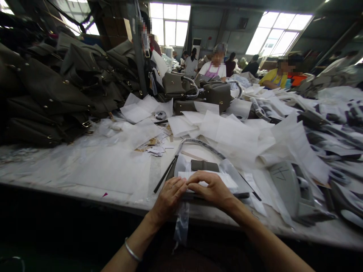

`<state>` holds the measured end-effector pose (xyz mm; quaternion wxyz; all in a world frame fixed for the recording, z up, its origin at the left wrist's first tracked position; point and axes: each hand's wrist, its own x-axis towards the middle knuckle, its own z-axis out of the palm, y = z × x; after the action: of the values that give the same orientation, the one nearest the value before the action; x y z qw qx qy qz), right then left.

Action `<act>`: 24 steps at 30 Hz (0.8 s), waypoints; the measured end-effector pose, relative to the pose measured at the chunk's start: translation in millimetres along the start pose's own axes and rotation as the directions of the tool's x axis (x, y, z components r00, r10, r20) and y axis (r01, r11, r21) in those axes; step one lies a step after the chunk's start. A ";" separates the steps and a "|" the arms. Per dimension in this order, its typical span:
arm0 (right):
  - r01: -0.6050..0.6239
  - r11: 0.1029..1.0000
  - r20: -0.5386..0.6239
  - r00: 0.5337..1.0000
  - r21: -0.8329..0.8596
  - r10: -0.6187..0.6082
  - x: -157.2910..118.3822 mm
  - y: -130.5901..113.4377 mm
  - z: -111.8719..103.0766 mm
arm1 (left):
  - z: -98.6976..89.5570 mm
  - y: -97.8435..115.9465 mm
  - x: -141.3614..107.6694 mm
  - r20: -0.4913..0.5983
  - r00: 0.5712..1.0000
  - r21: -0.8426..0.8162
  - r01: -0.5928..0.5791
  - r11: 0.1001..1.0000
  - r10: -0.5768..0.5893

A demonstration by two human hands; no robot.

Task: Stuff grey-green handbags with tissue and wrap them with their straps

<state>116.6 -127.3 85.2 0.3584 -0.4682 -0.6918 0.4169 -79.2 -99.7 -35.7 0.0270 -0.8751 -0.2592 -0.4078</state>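
Observation:
A bag with a plastic-wrapped handle (pixel 202 142) lies at the table's front edge, partly under white sheets (pixel 227 182). On it is a small dark grey pouch (pixel 204 165). My left hand (pixel 169 196) is at the bag's left side, its fingers together and their tips meeting those of my right hand (pixel 211 187), which bends over the white sheet. Whatever the fingertips pinch is too small to make out. A clear plastic strip (pixel 182 223) hangs below my hands over the edge.
Dark bags (pixel 56 87) are heaped at the left. White paper sheets (pixel 227 128) spread behind the bag, and grey bag parts (pixel 286 185) lie to the right. Finished-looking bags (pixel 217 92) stand farther back. Several people sit beyond the table.

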 end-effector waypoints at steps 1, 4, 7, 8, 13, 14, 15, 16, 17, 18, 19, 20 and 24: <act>0.101 0.986 -0.023 0.994 -0.131 -0.104 6.2 7.6 1.0 | 1.7 -0.5 -1.3 -0.008 1.000 0.000 -0.003 1.000 0.003; 0.218 0.895 0.047 0.975 -0.388 -0.216 9.5 36.5 6.9 | 5.9 -0.2 -4.1 -0.002 1.000 -0.004 0.001 1.000 -0.001; 0.232 0.840 0.050 0.970 -0.491 -0.238 -1.6 55.4 9.4 | 5.4 2.3 -4.0 0.018 0.999 -0.017 0.032 0.999 -0.032; 0.233 0.831 0.048 0.969 -0.505 -0.243 -5.4 57.7 9.1 | 3.2 3.1 -3.1 0.024 0.999 -0.031 0.043 0.999 -0.043; 0.259 0.801 0.053 0.960 -0.540 -0.275 -12.1 55.1 8.7 | -23.8 3.8 9.9 0.214 0.968 -0.239 0.182 0.954 -0.131; 0.266 0.795 0.050 0.957 -0.546 -0.286 -11.9 55.0 9.7 | -29.1 3.7 13.2 0.254 0.955 -0.278 0.225 0.934 -0.155; 0.275 0.785 0.044 0.952 -0.554 -0.302 -11.8 55.6 11.2 | -32.6 3.9 16.1 0.274 0.945 -0.305 0.263 0.915 -0.180; 0.287 0.772 0.036 0.945 -0.568 -0.325 -11.9 57.1 12.9 | -34.1 4.4 18.5 0.275 0.940 -0.319 0.287 0.903 -0.202; 0.304 0.752 0.032 0.935 -0.585 -0.353 -12.1 59.1 14.9 | -33.3 5.2 20.0 0.257 0.942 -0.320 0.295 0.901 -0.217; 0.325 0.728 0.032 0.922 -0.604 -0.386 -12.4 61.7 17.1 | -30.5 6.4 20.5 0.220 0.949 -0.305 0.286 0.908 -0.225; 0.348 0.701 0.035 0.907 -0.623 -0.419 -12.6 64.4 19.2 | -26.3 7.9 20.2 0.171 0.960 -0.277 0.264 0.924 -0.223; 0.366 0.675 0.040 0.893 -0.641 -0.448 -12.8 66.9 21.1 | -21.3 9.5 19.1 0.118 0.970 -0.237 0.235 0.943 -0.212; 0.385 0.613 0.029 0.861 -0.690 -0.508 -13.1 69.8 26.0 | -5.6 14.0 11.9 -0.050 0.993 -0.069 0.106 0.992 -0.109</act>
<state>122.0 -131.1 9.9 0.3138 -0.4109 -0.8559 -0.0071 -70.0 -108.1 -21.0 -0.0170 -0.8490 -0.2916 -0.4403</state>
